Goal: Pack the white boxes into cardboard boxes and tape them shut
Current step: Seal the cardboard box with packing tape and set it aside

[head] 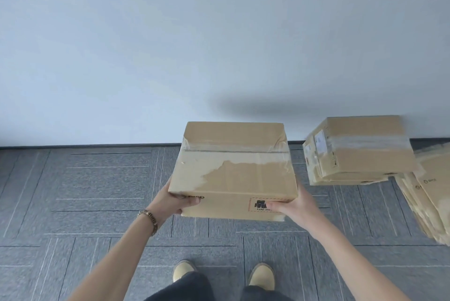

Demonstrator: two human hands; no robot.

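Both tan shoes [261,275] stand on grey carpet [97,191] at the bottom edge. Above them, a taped cardboard box [233,171] is held off the floor before a pale wall [170,45]. Two sealed cartons [358,149] sit stacked to its right, beside flattened cardboard [431,198]. Left hand [174,199] and right hand [292,205] grip the box's near corners, fingers curled. A beaded bracelet [149,219] circles the left wrist.

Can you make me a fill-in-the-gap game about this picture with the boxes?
1. The taped brown cardboard box in the middle is held by ____ hands, the left hand and the right hand.
2. The beaded bracelet sits on the ____ wrist.
3. The stacked taped cardboard boxes stand against the wall on the person's ____ side.
4. The floor is covered in ____ carpet tiles.

Missing words: two; left; right; grey
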